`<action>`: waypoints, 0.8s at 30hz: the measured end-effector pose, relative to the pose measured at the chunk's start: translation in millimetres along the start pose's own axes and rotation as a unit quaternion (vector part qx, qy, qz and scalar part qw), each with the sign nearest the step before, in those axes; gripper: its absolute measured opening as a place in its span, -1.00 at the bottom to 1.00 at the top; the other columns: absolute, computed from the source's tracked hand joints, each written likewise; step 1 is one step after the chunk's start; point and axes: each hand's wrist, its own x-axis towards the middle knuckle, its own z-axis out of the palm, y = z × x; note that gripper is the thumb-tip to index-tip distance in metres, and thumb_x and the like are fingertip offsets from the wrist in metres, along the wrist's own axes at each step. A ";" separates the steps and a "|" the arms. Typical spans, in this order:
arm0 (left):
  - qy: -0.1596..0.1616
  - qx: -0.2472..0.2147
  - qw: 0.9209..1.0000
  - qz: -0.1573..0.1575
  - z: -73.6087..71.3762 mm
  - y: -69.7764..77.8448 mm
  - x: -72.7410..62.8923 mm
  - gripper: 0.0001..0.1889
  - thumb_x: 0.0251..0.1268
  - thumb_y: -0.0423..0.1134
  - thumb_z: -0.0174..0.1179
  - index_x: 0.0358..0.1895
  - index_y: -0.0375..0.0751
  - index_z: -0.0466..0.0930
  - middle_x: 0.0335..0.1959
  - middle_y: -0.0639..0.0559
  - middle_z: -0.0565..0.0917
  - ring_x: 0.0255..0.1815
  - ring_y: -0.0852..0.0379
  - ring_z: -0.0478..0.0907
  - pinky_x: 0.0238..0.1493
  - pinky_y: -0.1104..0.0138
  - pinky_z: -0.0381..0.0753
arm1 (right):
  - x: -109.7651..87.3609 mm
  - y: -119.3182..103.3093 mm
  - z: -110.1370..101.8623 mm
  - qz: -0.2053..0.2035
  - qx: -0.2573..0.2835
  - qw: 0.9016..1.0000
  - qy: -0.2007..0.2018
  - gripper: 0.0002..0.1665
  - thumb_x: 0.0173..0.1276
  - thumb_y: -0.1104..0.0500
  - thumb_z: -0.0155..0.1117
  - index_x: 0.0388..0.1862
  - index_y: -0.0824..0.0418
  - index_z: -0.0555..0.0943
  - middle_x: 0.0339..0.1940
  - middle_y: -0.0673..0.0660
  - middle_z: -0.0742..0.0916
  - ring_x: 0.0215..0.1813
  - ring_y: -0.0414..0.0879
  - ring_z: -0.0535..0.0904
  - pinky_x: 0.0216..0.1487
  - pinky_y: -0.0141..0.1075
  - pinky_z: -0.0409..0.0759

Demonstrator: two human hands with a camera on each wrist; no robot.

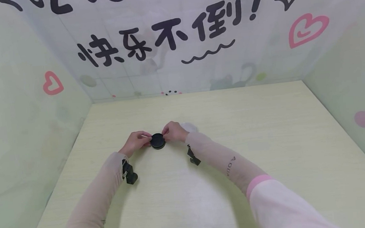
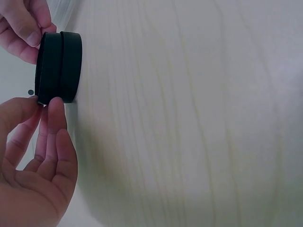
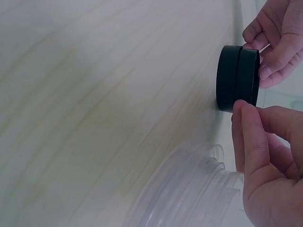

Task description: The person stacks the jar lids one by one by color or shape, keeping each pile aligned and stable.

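Two round black lids, an upper one [image 2: 50,68] on top of a lower one [image 2: 72,68], stand stacked on the table. From the left side, my left hand [image 1: 136,142] pinches the upper lid's rim with thumb and fingertips. My right hand [image 1: 174,130] pinches the same lid on its opposite side, a fingertip near the seam between the two in the right wrist view. The upper lid [image 1: 157,140] looks level in the head view. Close behind the right hand lie clear, ridged round plastic pieces [image 3: 189,189], partly hidden by that hand in the head view.
The pale wood-grain table [image 1: 190,200] meets a printed backdrop [image 1: 166,75] at its far edge. Light side panels [image 1: 19,142] stand left and right. Black wrist mounts [image 1: 129,172] hang under both sleeved forearms, close above the table.
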 end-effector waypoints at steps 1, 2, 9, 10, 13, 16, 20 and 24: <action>-0.001 0.001 1.000 0.001 0.1 0.0 -0.2 -0.71 0.18 -0.33 0.11 -0.08 -0.48 0.47 -0.43 -0.10 0.64 -0.47 0.23 0.57 -0.26 0.36 0.53 | -0.2 -0.2 -0.2 0.000 0.000 1.000 0.000 -0.85 0.13 0.35 0.21 -0.30 0.37 0.63 -0.40 0.16 0.70 -0.43 -0.21 0.52 -0.39 -0.51 0.46; -0.002 0.002 1.000 0.001 0.0 -0.2 -0.1 -0.71 0.18 -0.33 0.11 -0.09 -0.48 0.47 -0.43 -0.10 0.64 -0.47 0.23 0.57 -0.26 0.37 0.52 | -0.5 -0.4 -0.4 0.000 -0.001 1.000 0.000 -0.85 0.13 0.35 0.21 -0.30 0.36 0.63 -0.40 0.15 0.70 -0.43 -0.21 0.52 -0.39 -0.51 0.45; 0.000 0.007 1.000 -0.003 0.6 0.8 -0.6 -0.73 0.18 -0.33 0.11 -0.10 -0.46 0.48 -0.42 -0.09 0.64 -0.45 0.22 0.57 -0.26 0.38 0.52 | -2.1 -1.6 -1.7 0.000 -0.002 1.000 -0.001 -0.85 0.13 0.35 0.21 -0.29 0.36 0.63 -0.39 0.15 0.70 -0.42 -0.20 0.53 -0.37 -0.51 0.46; -0.001 0.009 1.000 -0.002 0.6 1.0 -0.9 -0.73 0.18 -0.34 0.11 -0.10 -0.46 0.48 -0.42 -0.09 0.64 -0.44 0.22 0.57 -0.26 0.38 0.52 | -2.2 -1.7 -1.9 0.000 -0.001 1.000 -0.001 -0.84 0.13 0.35 0.21 -0.29 0.36 0.63 -0.39 0.15 0.70 -0.41 -0.19 0.53 -0.37 -0.51 0.46; 0.001 0.010 1.000 -0.003 1.0 1.6 -1.4 -0.73 0.18 -0.34 0.11 -0.10 -0.46 0.48 -0.41 -0.10 0.65 -0.43 0.22 0.57 -0.25 0.37 0.52 | -2.8 -2.2 -2.2 0.003 0.003 1.000 -0.001 -0.83 0.13 0.35 0.21 -0.27 0.37 0.62 -0.37 0.16 0.69 -0.40 -0.17 0.55 -0.36 -0.50 0.47; 0.001 0.009 1.000 -0.003 0.8 1.6 -1.4 -0.72 0.18 -0.34 0.11 -0.09 -0.47 0.48 -0.38 -0.13 0.65 -0.42 0.21 0.57 -0.24 0.37 0.52 | -3.0 -2.0 -2.0 0.004 0.005 1.000 -0.001 -0.83 0.13 0.35 0.21 -0.26 0.37 0.62 -0.36 0.16 0.69 -0.38 -0.17 0.56 -0.35 -0.49 0.48; -0.001 0.004 1.000 -0.006 0.2 1.7 -2.1 -0.71 0.18 -0.35 0.12 -0.08 -0.48 0.47 -0.32 -0.19 0.64 -0.40 0.19 0.58 -0.21 0.33 0.53 | -2.5 -1.5 -1.6 0.004 0.003 1.000 -0.003 -0.83 0.14 0.35 0.21 -0.26 0.37 0.61 -0.37 0.16 0.69 -0.39 -0.17 0.56 -0.35 -0.49 0.48; -0.003 0.009 1.000 -0.008 0.5 2.3 -2.8 -0.71 0.19 -0.34 0.11 -0.08 -0.48 0.46 -0.30 -0.21 0.63 -0.39 0.19 0.58 -0.21 0.33 0.53 | -1.8 -0.7 -1.2 0.005 0.004 1.000 -0.003 -0.82 0.14 0.34 0.21 -0.26 0.37 0.61 -0.37 0.16 0.69 -0.39 -0.17 0.56 -0.35 -0.49 0.48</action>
